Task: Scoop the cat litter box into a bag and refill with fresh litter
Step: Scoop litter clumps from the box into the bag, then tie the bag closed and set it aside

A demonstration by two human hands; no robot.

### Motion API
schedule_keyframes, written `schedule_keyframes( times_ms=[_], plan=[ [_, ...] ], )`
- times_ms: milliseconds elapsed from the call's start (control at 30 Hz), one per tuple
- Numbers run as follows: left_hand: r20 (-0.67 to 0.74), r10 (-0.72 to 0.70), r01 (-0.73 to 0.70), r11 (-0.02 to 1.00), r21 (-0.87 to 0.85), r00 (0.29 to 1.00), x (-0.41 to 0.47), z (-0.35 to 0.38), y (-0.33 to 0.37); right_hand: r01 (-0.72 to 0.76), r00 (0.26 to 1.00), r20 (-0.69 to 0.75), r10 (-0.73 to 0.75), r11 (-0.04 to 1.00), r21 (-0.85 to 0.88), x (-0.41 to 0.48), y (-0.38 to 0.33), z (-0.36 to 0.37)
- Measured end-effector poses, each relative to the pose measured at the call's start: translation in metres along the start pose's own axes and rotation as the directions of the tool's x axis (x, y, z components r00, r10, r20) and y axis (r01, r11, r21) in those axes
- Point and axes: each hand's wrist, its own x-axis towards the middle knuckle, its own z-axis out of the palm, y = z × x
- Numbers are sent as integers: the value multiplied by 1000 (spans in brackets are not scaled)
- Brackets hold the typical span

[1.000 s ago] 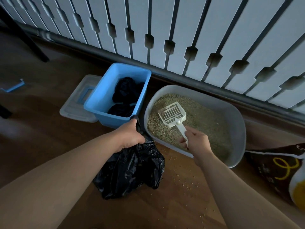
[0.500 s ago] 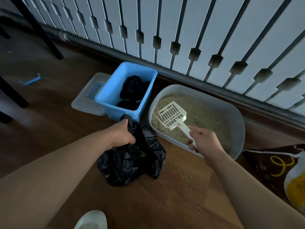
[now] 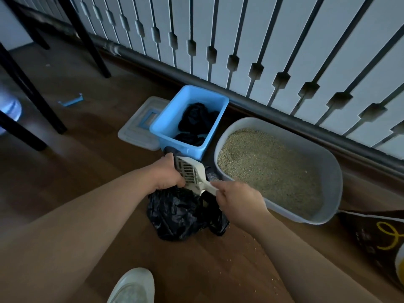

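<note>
Gripping the black trash bag [image 3: 179,215] by its mouth, the left hand [image 3: 167,174] curls its fingers round the plastic. The right hand [image 3: 239,199] clamps its fingers on the white litter scoop [image 3: 192,171] handle, scoop head at the bag opening, beside the grey litter box [image 3: 332,178].

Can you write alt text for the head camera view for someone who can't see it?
A person's right hand holds a white slotted scoop over a black bag on the wooden floor, while the left hand grips the bag's top. A grey litter box sits to the right, a blue bin behind the bag.
</note>
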Motion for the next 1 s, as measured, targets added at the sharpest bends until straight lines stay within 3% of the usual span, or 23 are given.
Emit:
schedule_keyframes(
  times_ms=[200, 267, 333, 400, 467, 633, 767, 800, 900, 1000],
  plan=[
    [-21, -2, 2, 1000, -25, 1000, 4, -5, -8, -3, 999, -48, -5, 986, -169, 0, 3, -7],
    [-16, -6, 5, 999, -39, 1000, 7, -7, -9, -47, 997, -59, 41, 994, -103, 2, 8, -11],
    [3, -2, 2, 999, -47, 1000, 9, -10, -7, -98, 994, -26, 102, 986, 133, 4, 14, -18],
    [20, 1, -1, 999, -44, 1000, 8, -13, -5, -188, 978, 15, 207, 853, 487, 6, 17, -33],
    [33, 1, 1, 997, -76, 999, 8, -16, -6, -242, 947, 21, 320, 670, 702, 15, 19, -51],
    [83, 33, -23, 992, -121, 996, 7, -19, -16, -352, 863, 138, 486, 382, 854, 79, -9, -60],
    [96, 54, -41, 990, -134, 994, 9, -17, -24, -336, 890, 206, 407, 279, 900, 127, -41, -43],
    [99, 57, -44, 990, -137, 993, 10, -16, -27, -322, 908, 196, 370, 319, 891, 135, -44, -38],
    [110, 77, -63, 990, -125, 991, 10, -14, -31, -253, 946, 29, 323, 681, 687, 137, -36, -24],
    [102, 72, -64, 995, -82, 992, 13, -12, -35, -317, 924, -77, 374, 864, 390, 112, -8, -6]
  ],
)
